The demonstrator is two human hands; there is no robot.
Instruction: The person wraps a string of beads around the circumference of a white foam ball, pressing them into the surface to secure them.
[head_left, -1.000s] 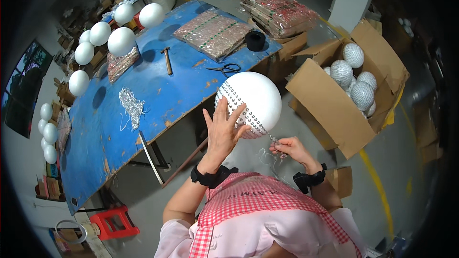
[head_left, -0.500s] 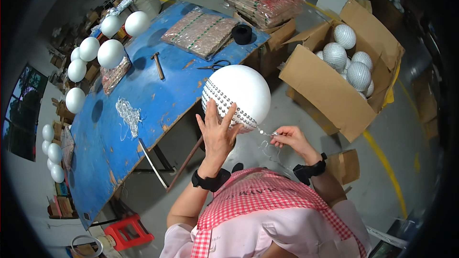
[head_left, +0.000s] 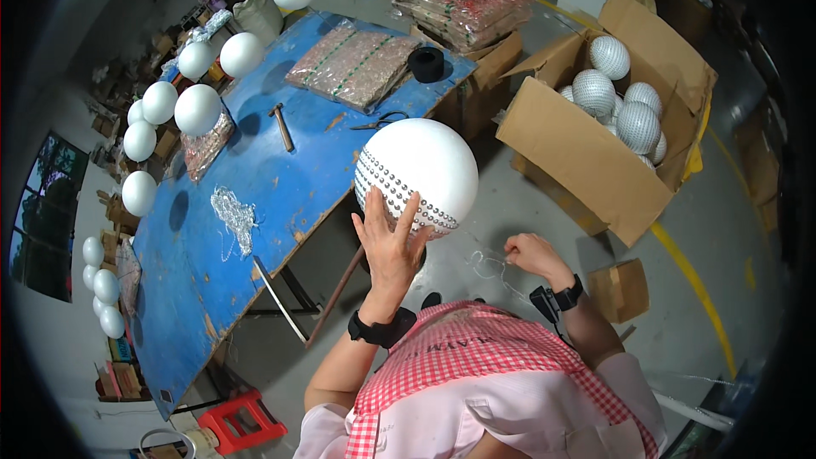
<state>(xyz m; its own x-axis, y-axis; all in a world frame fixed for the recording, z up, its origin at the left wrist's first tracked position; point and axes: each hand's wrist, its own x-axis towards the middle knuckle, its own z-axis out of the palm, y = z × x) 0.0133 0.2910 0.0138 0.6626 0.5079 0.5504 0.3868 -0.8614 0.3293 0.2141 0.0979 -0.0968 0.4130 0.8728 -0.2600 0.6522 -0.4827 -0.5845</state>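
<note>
My left hand [head_left: 392, 242] is raised with fingers spread against the underside of a large white foam ball [head_left: 422, 172], holding it up. Rows of small silver beads cover the ball's lower left part. My right hand [head_left: 529, 253] sits lower to the right, fingers pinched on a thin bead strand [head_left: 486, 262] that runs toward the ball. Both wrists wear black bands.
A blue worktable [head_left: 255, 195] to the left carries packets of bead strips [head_left: 357, 64], a hammer [head_left: 281, 126], scissors [head_left: 378, 121], a black tape roll [head_left: 426, 63] and a loose silver strand pile [head_left: 235, 214]. Several plain white balls [head_left: 197, 109] line its far edge. An open cardboard box [head_left: 595, 153] with beaded balls stands right.
The ball and my left hand stay raised at about the same place; my right hand has shifted slightly to the right, drawing the strand out. The view has tilted a little.
</note>
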